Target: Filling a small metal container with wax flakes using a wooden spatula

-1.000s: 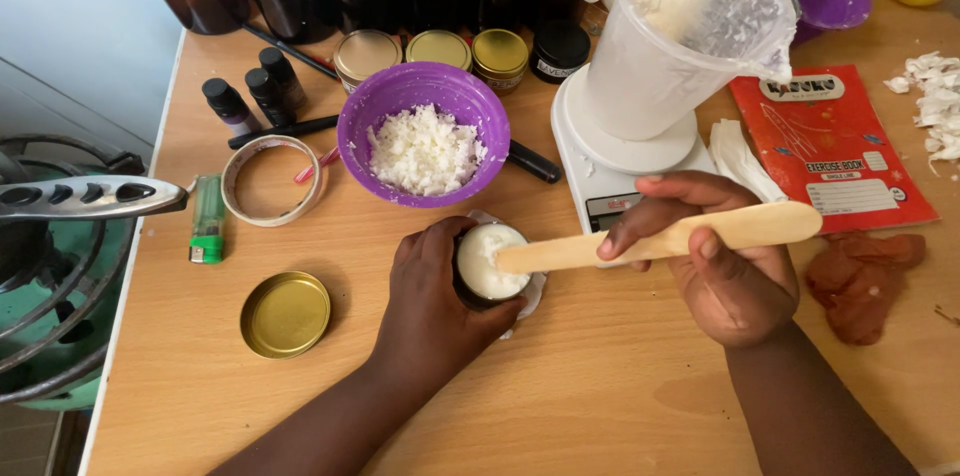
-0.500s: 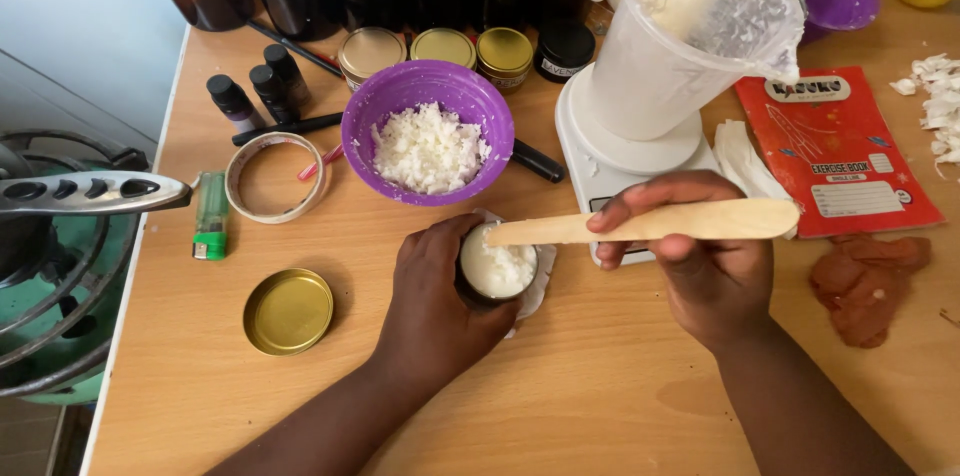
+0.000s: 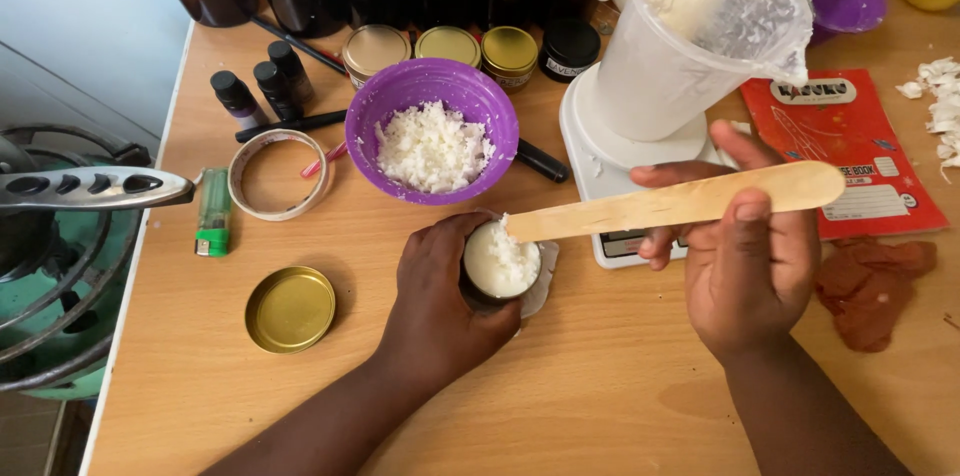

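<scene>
Small round jar [image 3: 500,264] of white wax flakes stands on the wooden table [image 3: 620,396], at six o'clock from the purple plastic bowl [image 3: 432,131] of flakes. Left hand [image 3: 440,301] has its grip clenched around the jar's side. Right hand [image 3: 750,256] grips a flat wooden stirring stick [image 3: 680,201], its tip touching the jar's contents. Gold metal lid [image 3: 290,309] lies at nine o'clock.
</scene>
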